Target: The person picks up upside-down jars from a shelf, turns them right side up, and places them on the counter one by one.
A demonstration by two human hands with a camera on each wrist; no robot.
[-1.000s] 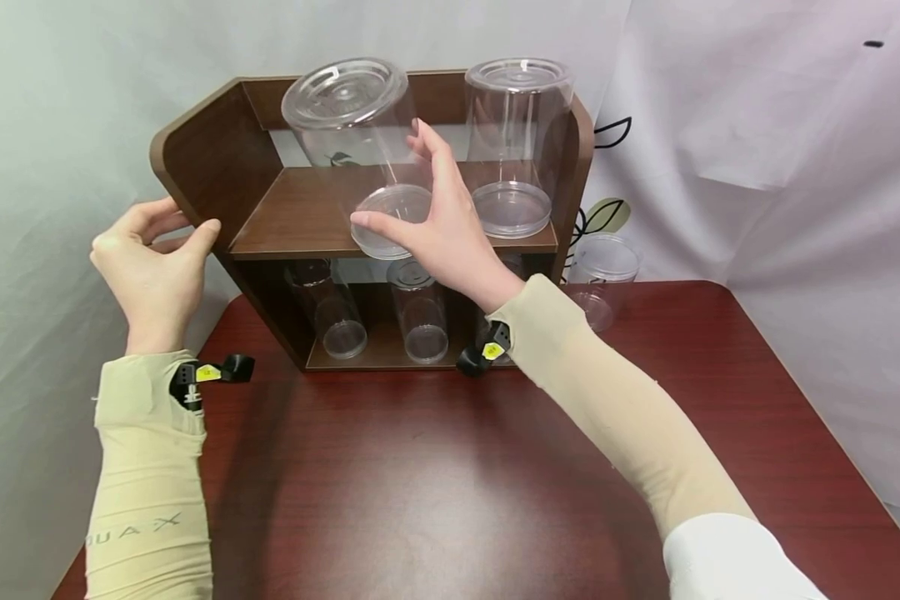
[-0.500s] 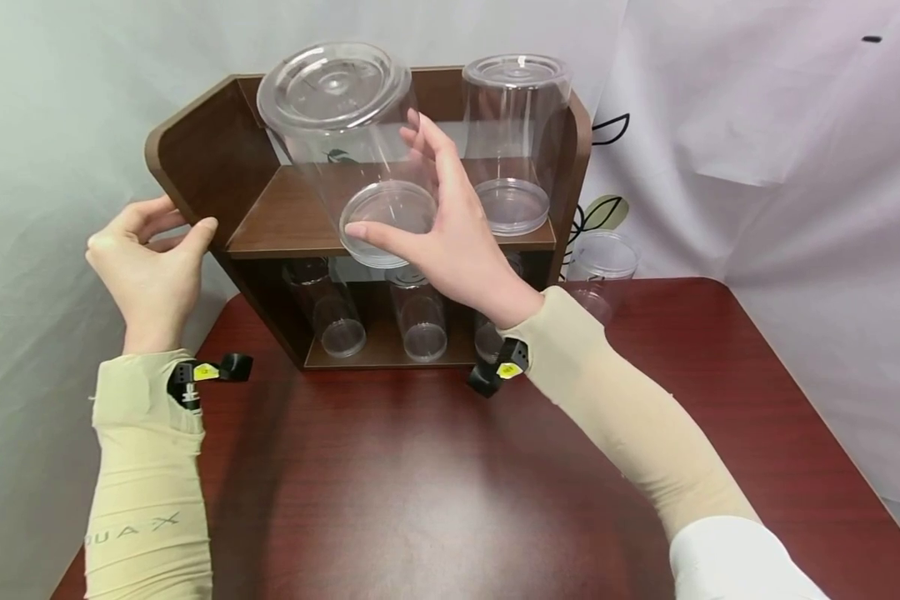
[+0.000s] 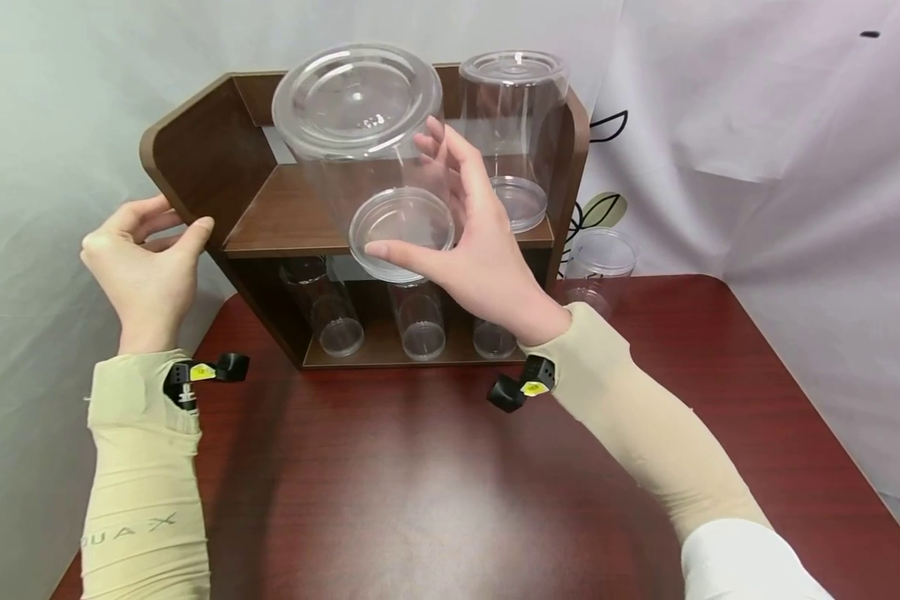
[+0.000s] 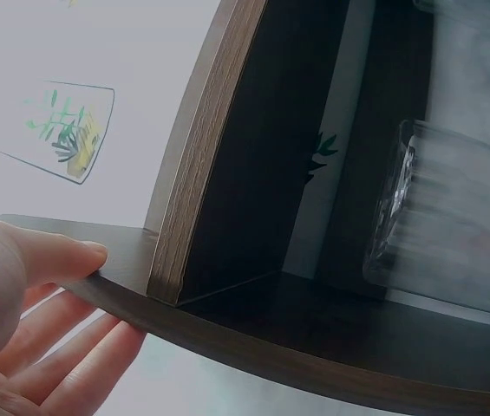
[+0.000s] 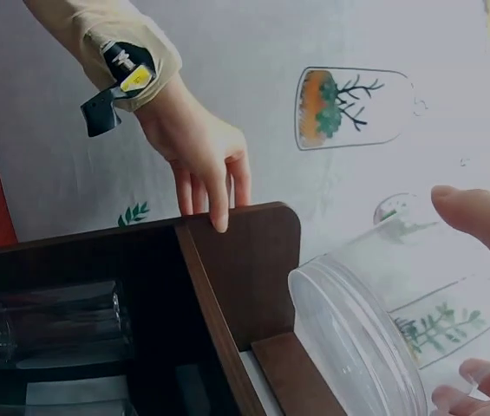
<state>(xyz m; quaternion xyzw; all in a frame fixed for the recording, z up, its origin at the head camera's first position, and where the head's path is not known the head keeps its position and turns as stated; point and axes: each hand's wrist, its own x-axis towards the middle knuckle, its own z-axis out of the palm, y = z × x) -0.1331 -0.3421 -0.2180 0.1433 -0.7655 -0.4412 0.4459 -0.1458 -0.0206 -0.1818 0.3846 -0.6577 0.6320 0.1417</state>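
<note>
My right hand [image 3: 480, 233] grips a large clear plastic jar [image 3: 363, 167], thumb on the near side near its lid end and fingers round the right side. The jar is tilted, base up, in front of the upper shelf [image 3: 285, 217]. In the right wrist view the jar's lid [image 5: 357, 347] faces the shelf unit. My left hand [image 3: 146, 271] pinches the left side panel [image 3: 202, 158] of the brown wooden shelf unit, thumb inside and fingers outside. The left wrist view shows the thumb [image 4: 62, 256] on one face of that panel and the other fingers beneath.
A second large clear jar [image 3: 513, 125] stands upside down at the upper shelf's right end. Several slim clear jars [image 3: 422, 321] stand on the lower shelf. Another clear container [image 3: 603, 258] is right of the unit, on the red-brown table [image 3: 420, 467]. White curtains [image 3: 810, 167] hang behind.
My right hand has drawn the jar off the upper shelf toward me, with a slight shift left and then right. The left hand keeps its hold on the side panel.
</note>
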